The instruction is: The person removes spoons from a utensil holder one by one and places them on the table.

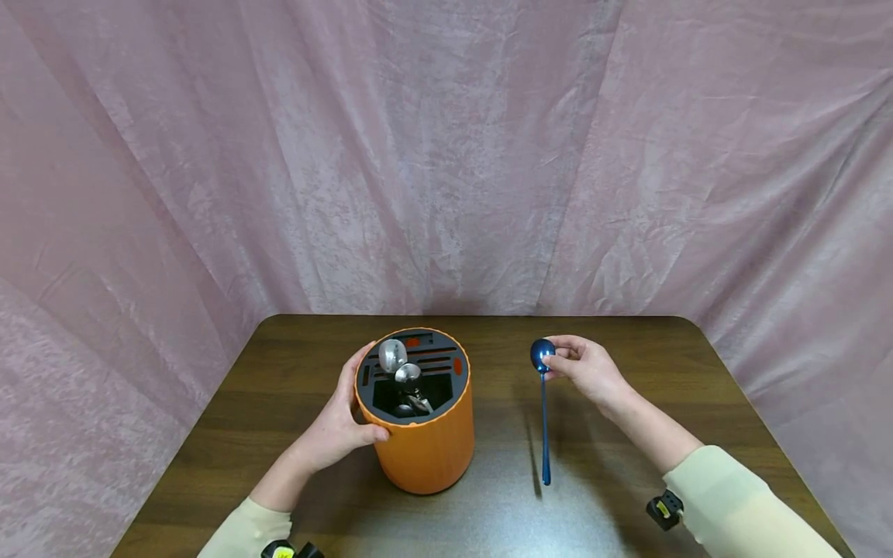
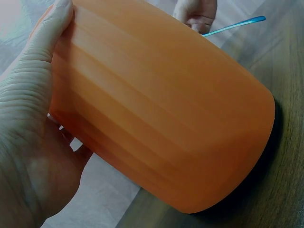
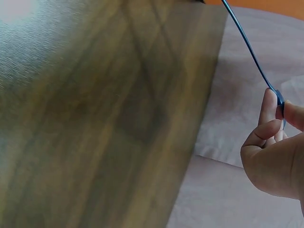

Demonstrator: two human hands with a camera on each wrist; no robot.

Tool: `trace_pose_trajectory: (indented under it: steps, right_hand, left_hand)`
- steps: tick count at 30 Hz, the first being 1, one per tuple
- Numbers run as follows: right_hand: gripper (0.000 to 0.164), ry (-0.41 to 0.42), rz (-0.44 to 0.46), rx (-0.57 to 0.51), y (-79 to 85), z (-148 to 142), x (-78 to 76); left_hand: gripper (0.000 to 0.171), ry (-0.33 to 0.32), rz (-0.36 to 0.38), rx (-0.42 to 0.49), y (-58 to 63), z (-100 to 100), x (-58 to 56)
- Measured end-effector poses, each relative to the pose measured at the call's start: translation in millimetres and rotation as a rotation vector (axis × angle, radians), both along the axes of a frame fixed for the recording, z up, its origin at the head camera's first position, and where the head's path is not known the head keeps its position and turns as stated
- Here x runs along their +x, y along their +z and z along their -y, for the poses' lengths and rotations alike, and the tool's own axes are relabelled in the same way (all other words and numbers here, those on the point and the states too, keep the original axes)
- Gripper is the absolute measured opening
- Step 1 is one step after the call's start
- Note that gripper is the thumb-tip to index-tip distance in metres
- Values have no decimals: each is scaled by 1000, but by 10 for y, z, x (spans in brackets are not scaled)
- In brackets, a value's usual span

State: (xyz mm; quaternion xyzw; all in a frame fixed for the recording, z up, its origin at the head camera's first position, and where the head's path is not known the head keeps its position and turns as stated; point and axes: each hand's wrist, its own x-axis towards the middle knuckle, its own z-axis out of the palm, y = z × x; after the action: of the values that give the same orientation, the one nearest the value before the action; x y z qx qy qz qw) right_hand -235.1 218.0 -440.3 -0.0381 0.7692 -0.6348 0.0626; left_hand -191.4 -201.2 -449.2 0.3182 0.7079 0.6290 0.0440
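Observation:
An orange round utensil holder (image 1: pixel 427 457) stands on the table, its dark grey slotted top (image 1: pixel 418 356) facing up. My left hand (image 1: pixel 340 425) grips its upper left side, thumb at the near rim and fingers round the back; in the left wrist view the holder's wall (image 2: pixel 166 104) fills the middle. Shiny silver spoons (image 1: pixel 393 355) stick up from the top, and more metal utensils (image 1: pixel 418 401) sit in the large opening. To the right, my right hand (image 1: pixel 589 373) pinches a long blue spoon (image 1: pixel 545 430) by its bowl, handle pointing down towards me.
The brown wooden table (image 1: pixel 628 496) has rounded far corners. Pinkish curtains (image 1: pixel 446 170) hang behind it and on both sides. The blue spoon casts a thin shadow on the tabletop, to the right of the holder.

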Motion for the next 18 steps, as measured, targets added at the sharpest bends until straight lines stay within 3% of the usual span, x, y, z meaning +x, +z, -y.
trace_pose_trajectory:
  steps: [8, 18]
  right_hand:
    - [46, -7, 85, 29, -271, 38, -52]
    - [42, -9, 119, 62, -499, 71, -169]
  left_hand:
    - [115, 10, -7, -6, -11, 1, -10]
    - [116, 4, 2, 5, -27, 7, -11]
